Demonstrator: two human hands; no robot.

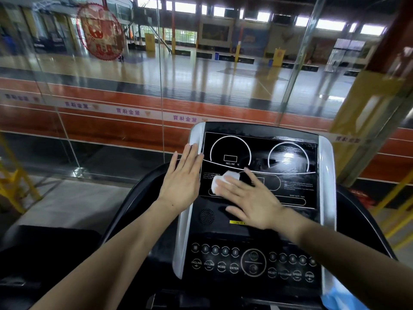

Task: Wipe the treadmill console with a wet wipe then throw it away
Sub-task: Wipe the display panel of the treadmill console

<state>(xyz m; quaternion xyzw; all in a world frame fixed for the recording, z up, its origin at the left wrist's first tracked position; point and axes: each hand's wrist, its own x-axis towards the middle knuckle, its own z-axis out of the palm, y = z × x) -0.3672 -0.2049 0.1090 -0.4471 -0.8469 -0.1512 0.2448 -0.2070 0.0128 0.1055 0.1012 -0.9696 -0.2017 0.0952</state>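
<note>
Wiping is the step I judge to be going on. My right hand (250, 198) lies flat on the black, shiny treadmill console (260, 168), fingers spread, and it presses the small white wet wipe (220, 181) down under its fingertips. The grip is not a pinch; it is an open palm pushing down. The wipe sits on the lower left part of the console screen, below the round dial marked INCLINE. Part of the wipe pokes out to the left of my fingers; the rest is hidden under them.

My left hand (182, 177) is open too, fingers straight, and rests on the silver side rail (186, 211) at the left edge of the console. It holds nothing. It is just beside the wipe, but my right hand is the one on it.

The top right of the console looks wet and shiny. The row of round buttons (252, 262) lower on the console looks dull, so I think that part is not wiped yet. I see no bin anywhere. Something blue (342, 294) at the bottom right, below the console, is cut off, and I cannot tell what it is.
</note>
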